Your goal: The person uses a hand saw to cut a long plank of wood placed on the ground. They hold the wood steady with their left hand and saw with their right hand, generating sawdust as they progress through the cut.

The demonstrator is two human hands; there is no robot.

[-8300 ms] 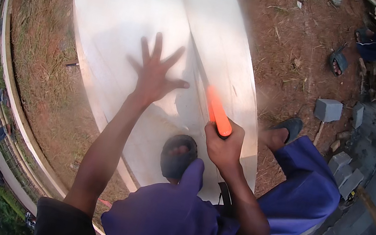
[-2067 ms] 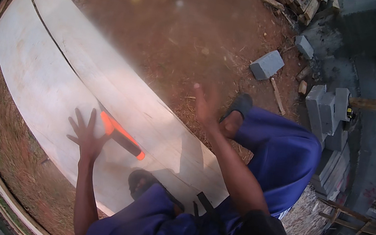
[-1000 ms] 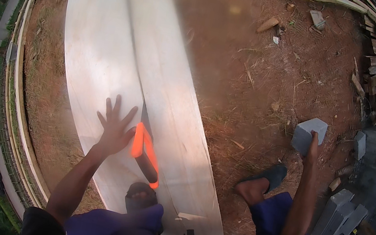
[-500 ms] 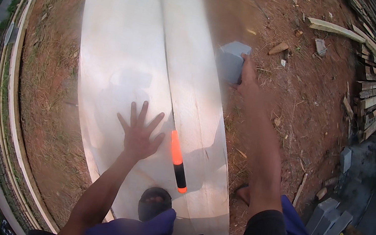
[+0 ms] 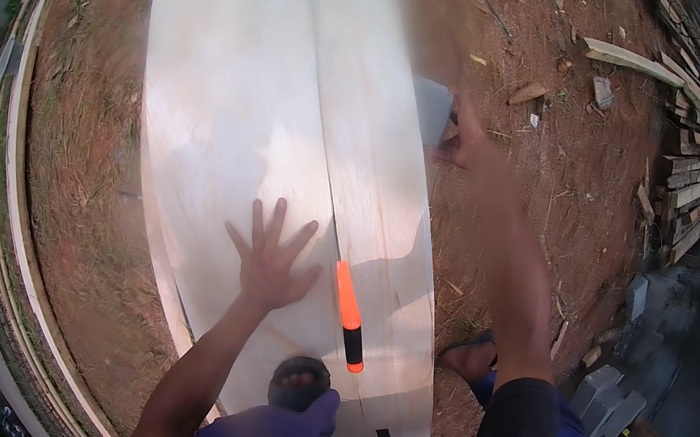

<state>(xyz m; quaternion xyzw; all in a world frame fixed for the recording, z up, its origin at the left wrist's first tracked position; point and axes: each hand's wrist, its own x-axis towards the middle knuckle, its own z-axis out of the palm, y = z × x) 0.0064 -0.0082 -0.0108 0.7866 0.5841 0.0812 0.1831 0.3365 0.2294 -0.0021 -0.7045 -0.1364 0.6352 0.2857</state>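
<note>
A large pale plywood sheet (image 5: 241, 40) stretches lengthwise before me, with a dark seam or edge line running along it. My left hand (image 5: 271, 266) presses flat on it, fingers spread. At the sheet's right edge my right hand (image 5: 463, 135), blurred, grips a grey block (image 5: 432, 107); the block's left part seems hidden by the sheet. An orange tool with a black grip band (image 5: 350, 322) lies by the seam, right of my left hand; its exact kind is unclear. My sandalled foot (image 5: 298, 382) stands on the near end of the sheet.
My other foot (image 5: 471, 357) is on the reddish soil (image 5: 549, 207). A pile of timber offcuts (image 5: 699, 177) lies at the far right, with grey blocks (image 5: 608, 400) nearer. Long wooden strips (image 5: 26, 199) run along the left. Wood scraps (image 5: 528, 94) dot the ground.
My right hand has moved the grey block slightly, and less of it now shows beside the sheet's edge. My left hand stays flat on the sheet while the view shifts a little.
</note>
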